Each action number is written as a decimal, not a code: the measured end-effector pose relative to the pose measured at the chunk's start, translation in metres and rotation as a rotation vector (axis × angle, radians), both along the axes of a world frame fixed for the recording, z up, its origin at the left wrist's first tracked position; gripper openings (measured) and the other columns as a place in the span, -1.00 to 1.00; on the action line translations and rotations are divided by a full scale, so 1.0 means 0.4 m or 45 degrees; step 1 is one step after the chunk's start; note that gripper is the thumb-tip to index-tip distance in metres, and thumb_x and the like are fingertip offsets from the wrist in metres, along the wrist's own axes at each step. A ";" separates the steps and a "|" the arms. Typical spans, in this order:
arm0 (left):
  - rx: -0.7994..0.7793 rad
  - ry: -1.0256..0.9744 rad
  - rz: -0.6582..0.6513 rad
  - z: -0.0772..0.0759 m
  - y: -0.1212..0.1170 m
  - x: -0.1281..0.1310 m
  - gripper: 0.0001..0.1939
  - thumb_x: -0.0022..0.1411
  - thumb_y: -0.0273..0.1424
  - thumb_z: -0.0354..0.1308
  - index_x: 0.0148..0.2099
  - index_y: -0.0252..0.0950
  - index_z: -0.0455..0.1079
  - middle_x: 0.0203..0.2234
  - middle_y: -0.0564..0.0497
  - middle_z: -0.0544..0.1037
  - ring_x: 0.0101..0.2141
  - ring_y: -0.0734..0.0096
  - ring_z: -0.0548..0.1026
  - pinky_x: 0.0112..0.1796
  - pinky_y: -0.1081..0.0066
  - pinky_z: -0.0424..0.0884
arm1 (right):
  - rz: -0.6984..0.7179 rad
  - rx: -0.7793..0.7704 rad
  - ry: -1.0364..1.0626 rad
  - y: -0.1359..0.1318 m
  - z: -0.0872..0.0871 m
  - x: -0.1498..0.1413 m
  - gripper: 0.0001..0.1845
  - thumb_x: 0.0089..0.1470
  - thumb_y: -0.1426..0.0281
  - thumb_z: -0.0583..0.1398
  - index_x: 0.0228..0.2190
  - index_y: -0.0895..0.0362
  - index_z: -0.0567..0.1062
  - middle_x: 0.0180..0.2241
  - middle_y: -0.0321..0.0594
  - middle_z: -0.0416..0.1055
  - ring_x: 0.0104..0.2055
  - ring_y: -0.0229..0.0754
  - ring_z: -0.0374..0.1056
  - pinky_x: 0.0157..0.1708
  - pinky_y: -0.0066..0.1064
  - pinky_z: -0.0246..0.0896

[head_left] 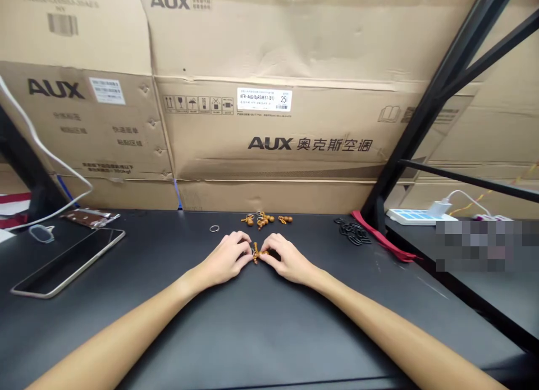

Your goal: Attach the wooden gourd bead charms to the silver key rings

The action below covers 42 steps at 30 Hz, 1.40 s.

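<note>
Just above the black table, my left hand [229,258] and my right hand [290,260] meet from either side of a small brown beaded charm [255,253]. Thumb and fingers of my left hand pinch a metal ring at the charm's left side. The right hand's fingertips close on the charm's right end and hide part of it. Behind them lies a cluster of brown gourd-shaped bead charms [264,219], some with metal rings. One more bead charm [286,219] is to its right. A loose metal key ring [214,228] lies beyond my left hand.
A phone [69,264] and glasses [41,233] lie on the left. Black loops [354,232] and a red strap [385,238] are on the right, beside a black metal post [381,193]. Large cardboard boxes [269,126] wall off the back. A power strip [421,216] sits beyond the post.
</note>
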State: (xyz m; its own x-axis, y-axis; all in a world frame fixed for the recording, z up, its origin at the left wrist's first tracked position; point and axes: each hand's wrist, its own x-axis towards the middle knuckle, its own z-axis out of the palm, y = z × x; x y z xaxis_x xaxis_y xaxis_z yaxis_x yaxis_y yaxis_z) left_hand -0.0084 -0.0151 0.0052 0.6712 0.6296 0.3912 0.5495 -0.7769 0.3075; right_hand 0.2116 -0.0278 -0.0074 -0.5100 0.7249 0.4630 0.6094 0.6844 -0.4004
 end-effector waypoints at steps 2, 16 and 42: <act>0.022 0.010 -0.001 -0.001 0.004 0.000 -0.80 0.34 -0.38 -0.03 -0.30 -0.26 0.37 -0.12 -0.07 0.37 -0.11 0.25 0.34 -0.04 0.20 0.30 | -0.068 0.011 -0.017 0.003 -0.001 0.001 -0.92 0.19 0.37 0.14 -0.35 0.10 0.39 -0.29 -0.21 0.37 -0.23 -0.16 0.25 -0.16 -0.29 0.20; 0.041 -0.003 -0.019 -0.003 0.004 -0.001 -0.81 0.33 -0.40 -0.03 -0.29 -0.25 0.39 -0.11 -0.07 0.37 -0.12 0.26 0.35 -0.04 0.20 0.30 | -0.112 0.033 -0.035 0.008 -0.003 0.003 -0.90 0.19 0.36 0.14 -0.37 0.10 0.40 -0.30 -0.21 0.39 -0.23 -0.15 0.26 -0.16 -0.27 0.20; 0.089 0.165 0.190 -0.035 0.029 -0.022 -0.56 0.35 -0.16 -0.06 0.12 -0.33 0.31 0.13 -0.20 0.35 0.14 0.11 0.29 0.13 0.11 0.20 | -0.157 -0.144 -0.314 0.023 -0.014 0.023 -0.36 0.20 0.03 0.03 0.17 0.15 0.26 0.26 0.00 0.08 0.31 0.07 -0.04 0.25 0.01 -0.09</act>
